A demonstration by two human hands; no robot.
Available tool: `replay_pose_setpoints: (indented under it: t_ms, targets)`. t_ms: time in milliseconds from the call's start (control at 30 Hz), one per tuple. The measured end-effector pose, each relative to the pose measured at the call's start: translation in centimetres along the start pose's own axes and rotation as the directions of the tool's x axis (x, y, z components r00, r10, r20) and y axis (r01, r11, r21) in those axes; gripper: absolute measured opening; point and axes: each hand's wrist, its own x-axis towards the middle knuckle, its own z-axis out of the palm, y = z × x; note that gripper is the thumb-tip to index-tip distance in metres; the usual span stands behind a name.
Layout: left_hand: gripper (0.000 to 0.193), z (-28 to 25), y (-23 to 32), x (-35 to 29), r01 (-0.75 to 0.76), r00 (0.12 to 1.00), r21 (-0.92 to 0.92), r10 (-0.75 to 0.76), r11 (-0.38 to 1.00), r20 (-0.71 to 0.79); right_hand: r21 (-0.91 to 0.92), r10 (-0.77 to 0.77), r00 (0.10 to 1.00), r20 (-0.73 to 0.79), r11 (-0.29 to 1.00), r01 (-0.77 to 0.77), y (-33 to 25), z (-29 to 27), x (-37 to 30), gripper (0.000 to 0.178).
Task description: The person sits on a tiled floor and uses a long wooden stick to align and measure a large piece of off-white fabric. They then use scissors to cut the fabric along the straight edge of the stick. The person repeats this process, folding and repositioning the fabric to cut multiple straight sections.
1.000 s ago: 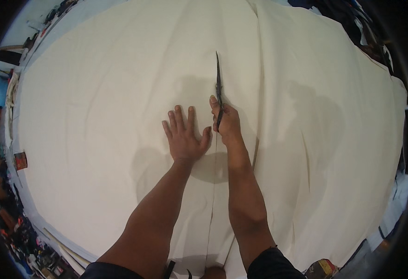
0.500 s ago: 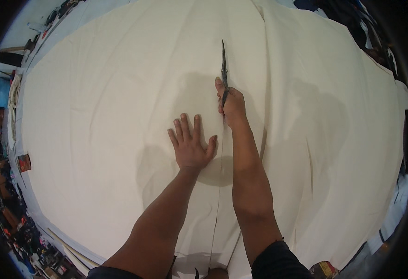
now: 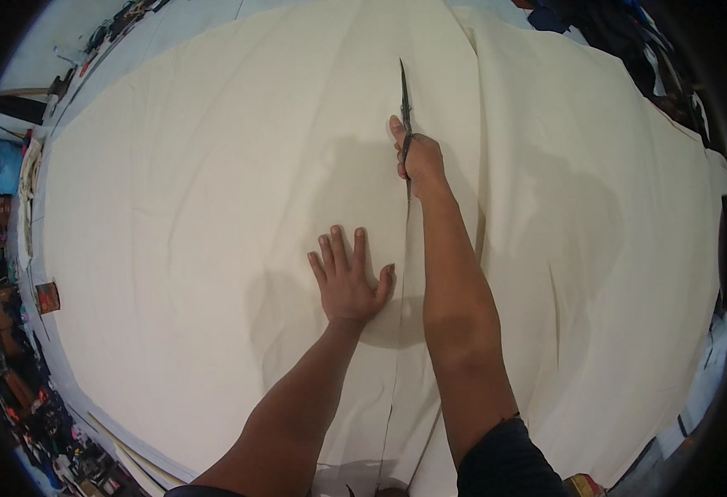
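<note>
A large sheet of cream fabric [image 3: 214, 182] covers most of the table. My right hand [image 3: 424, 159], arm stretched far forward, is closed round the handles of dark metal scissors [image 3: 405, 95]. Their narrow blades point away from me and look nearly closed, seen edge-on. Behind the scissors a long cut line runs through the cloth back toward my body, between my two arms. To the left of that cut, my left hand [image 3: 350, 282] lies flat on the fabric with its fingers spread, holding nothing.
A thick fold runs lengthwise through the cloth right of my right arm. Along the left edge sit a small red box [image 3: 48, 297] and a blue plastic bundle [image 3: 0, 166]. Dark clothes [image 3: 603, 41] pile up at the far right. Clutter lies beyond the table's left side.
My right hand has moved farther forward with the scissors, and the cut behind them is longer. The left hand stays flat on the cloth, now lower in view.
</note>
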Motion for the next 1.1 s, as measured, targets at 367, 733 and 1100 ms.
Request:
replay_pose_setpoints:
  t_ms: [367,733,1100]
  targets:
    - [0.081,0.0,0.1,-0.1,0.012,0.999,-0.012,-0.011,1.000,0.051,0.093,0.029,0.996,0.083,0.995,-0.036,-4.3,0.4,3.4,0.058]
    - [0.082,-0.1,0.1,-0.1,0.028,0.997,-0.037,-0.025,0.999,0.077,0.036,-0.050,0.997,0.066,0.998,0.048,-4.2,0.6,6.7,0.056]
    - [0.082,-0.4,0.3,0.1,0.057,0.989,-0.029,-0.052,0.998,0.138,-0.061,-0.115,0.992,0.043,0.991,0.118,-5.4,1.4,11.4,0.057]
